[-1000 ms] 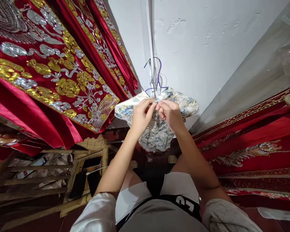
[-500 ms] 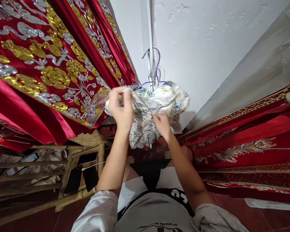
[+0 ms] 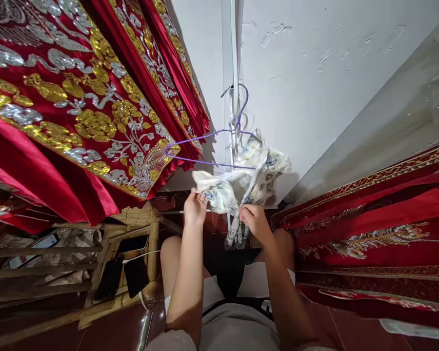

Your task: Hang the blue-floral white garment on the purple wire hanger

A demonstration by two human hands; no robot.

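A purple wire hanger (image 3: 195, 161) hangs by its hook in front of the white wall. Its left arm is bare, while a white floral garment (image 3: 269, 178) with blue flowers still sits on its right arm. The garment's left shoulder sags below the hanger. My left hand (image 3: 195, 208) pinches the edge of that loose part. My right hand (image 3: 255, 220) is closed on gathered fabric at the middle of the garment, and the bunched lower part dangles under it.
Red cloths with gold and silver sequins (image 3: 95, 124) hang at the left. More red embroidered cloth (image 3: 369, 239) hangs at the right. Dark phones (image 3: 136, 275) with a white cable lie on a bamboo stand (image 3: 153, 253) at lower left.
The garment's left shoulder has come off the hanger, baring its left arm. My left hand has moved down with the fabric; my right hand has moved slightly down and right.
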